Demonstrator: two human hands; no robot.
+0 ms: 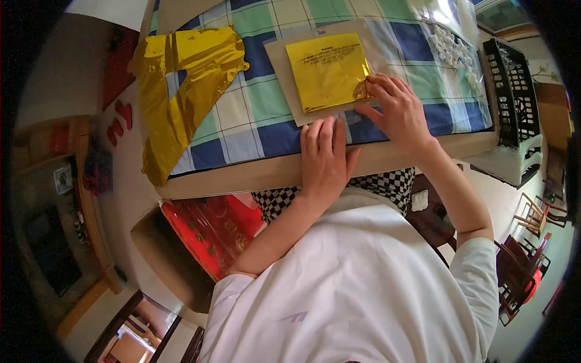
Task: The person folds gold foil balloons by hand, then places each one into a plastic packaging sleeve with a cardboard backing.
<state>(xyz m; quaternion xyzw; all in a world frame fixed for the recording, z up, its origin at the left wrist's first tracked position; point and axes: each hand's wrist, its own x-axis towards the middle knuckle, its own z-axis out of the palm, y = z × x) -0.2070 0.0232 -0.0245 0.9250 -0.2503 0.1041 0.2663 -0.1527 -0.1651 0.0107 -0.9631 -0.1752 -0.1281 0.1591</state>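
The gold packet (327, 75) lies on a beige board (283, 69), just ahead of the left hand (325, 148), which is flat and holds nothing. The right hand (401, 110), half curled, touches the packet's right edge; whether it pinches, I cannot tell.

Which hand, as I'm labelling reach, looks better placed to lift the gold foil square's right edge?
Likely the right hand: its fingers are at the gold foil square's right edge. The left hand lies lower, by the beige card's bottom edge.

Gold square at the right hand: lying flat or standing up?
Lying flat: the gold square shows its broad face, beige board bordering it, right hand at one corner.
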